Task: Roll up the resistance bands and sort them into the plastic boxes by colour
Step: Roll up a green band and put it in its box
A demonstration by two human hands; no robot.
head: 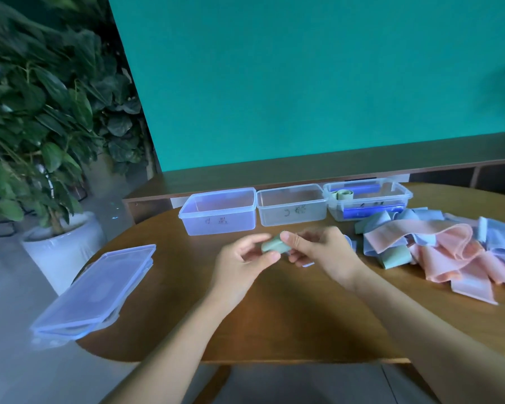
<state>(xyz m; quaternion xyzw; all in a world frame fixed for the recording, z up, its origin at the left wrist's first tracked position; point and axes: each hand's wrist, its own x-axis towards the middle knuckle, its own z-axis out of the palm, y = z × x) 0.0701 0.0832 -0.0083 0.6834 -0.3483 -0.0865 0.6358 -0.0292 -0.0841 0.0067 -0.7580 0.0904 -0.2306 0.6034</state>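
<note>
Both hands, left hand (242, 258) and right hand (322, 252), pinch the rolled green band (273, 246) between their fingers (287, 238).

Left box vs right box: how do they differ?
The left box holds nothing visible; the right box holds a rolled green band and blue bands. The left box looks blue-tinted, the right box clearer. The loose band pile lies against the right box, not the left. Both are lidless, clear plastic, on the table.

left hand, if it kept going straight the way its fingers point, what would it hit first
The left hand points up and right, and already pinches the green roll. Just past it is the right hand, so it would likely meet those fingers first, though depth is unclear.
</note>
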